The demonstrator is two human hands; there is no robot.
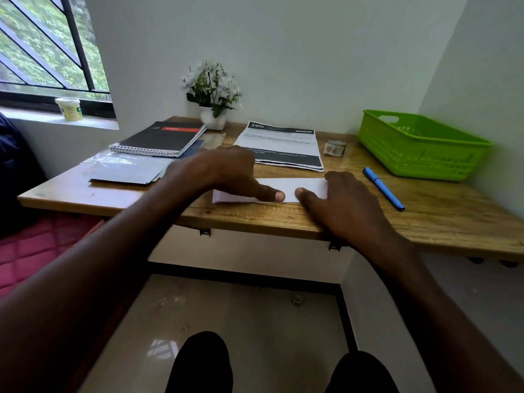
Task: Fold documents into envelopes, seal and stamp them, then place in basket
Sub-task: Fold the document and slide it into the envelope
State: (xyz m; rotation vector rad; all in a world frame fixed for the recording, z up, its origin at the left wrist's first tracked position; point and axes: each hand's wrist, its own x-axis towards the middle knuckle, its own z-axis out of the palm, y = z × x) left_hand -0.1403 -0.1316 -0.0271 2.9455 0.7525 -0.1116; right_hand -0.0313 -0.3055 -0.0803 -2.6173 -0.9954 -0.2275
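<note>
A folded white document (289, 188) lies flat near the front edge of the wooden desk (442, 222). My left hand (226, 174) rests over its left part, thumb pressed on the paper's front edge. My right hand (343, 199) covers its right end, its thumb also pressing the paper. Behind lies a stack of printed documents (280, 146) with black bands. A pile of grey envelopes (127, 171) sits at the left. A small packet, perhaps stamps (334, 148), lies by the green basket (422, 146) at the back right.
A blue pen (383, 188) lies right of my right hand. A spiral notebook (161, 139) and a potted white flower (212, 95) stand at the back. A white tub (69, 108) sits on the windowsill. My knees show under the desk.
</note>
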